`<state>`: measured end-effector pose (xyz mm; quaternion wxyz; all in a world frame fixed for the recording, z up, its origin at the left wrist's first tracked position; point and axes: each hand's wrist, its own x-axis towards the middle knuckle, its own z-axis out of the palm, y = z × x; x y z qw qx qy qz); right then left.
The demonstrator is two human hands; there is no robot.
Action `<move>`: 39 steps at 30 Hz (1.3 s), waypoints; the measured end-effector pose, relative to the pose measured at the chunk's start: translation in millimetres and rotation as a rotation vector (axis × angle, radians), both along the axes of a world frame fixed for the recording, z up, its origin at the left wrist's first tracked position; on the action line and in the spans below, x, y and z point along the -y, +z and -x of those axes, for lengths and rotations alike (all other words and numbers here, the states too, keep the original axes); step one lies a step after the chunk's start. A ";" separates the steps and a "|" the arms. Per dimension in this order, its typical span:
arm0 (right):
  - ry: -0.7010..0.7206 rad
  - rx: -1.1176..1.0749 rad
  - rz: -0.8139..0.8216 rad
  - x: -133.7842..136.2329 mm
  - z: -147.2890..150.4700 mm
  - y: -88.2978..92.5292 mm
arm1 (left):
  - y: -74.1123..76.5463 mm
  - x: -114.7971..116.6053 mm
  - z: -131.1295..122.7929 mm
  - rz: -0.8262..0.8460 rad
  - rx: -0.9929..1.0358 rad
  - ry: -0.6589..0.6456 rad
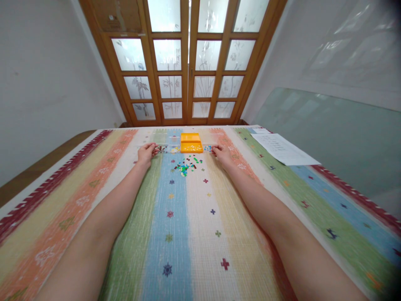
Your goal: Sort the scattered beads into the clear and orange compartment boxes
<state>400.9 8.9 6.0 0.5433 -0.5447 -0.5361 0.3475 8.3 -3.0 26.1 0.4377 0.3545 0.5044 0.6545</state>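
An open orange box (191, 137) stands at the middle of the far part of the table, with small pale pieces in its near half. To its left are clear plastic boxes (169, 149), one holding dark red pieces and one yellow. My left hand (146, 153) is closed with its fingertips on the outer end of the box with dark red pieces. On the other side, my right hand (223, 154) pinches the outer end of a clear box (207, 148) with blue pieces. A loose heap of small coloured pieces (184, 168), mostly green, blue and dark red, lies nearer me.
A striped, patterned tablecloth (169, 251) covers the table. Printed paper sheets (283, 148) lie at the far right. Behind the table stand wooden doors (189, 75) with glass panes, and a pale greenish panel (328, 125) leans along the right wall.
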 end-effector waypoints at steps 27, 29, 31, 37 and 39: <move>0.016 0.011 -0.008 -1.1 1.1 -3.3 | 21.9 41.6 -58.3 -0.515 -1.469 -0.656; 0.019 0.010 -0.011 -0.5 1.7 -3.0 | 21.1 42.6 -61.6 -0.472 -1.497 -0.606; 0.021 0.011 -0.009 -0.1 2.3 -3.1 | 19.6 43.0 -64.3 -0.436 -1.508 -0.568; 0.017 0.039 -0.015 -2.5 2.5 -7.1 | 16.8 45.6 -71.8 -0.390 -1.468 -0.531; 0.017 0.041 -0.026 -3.4 2.0 -8.5 | 17.5 47.8 -74.7 -0.374 -1.434 -0.529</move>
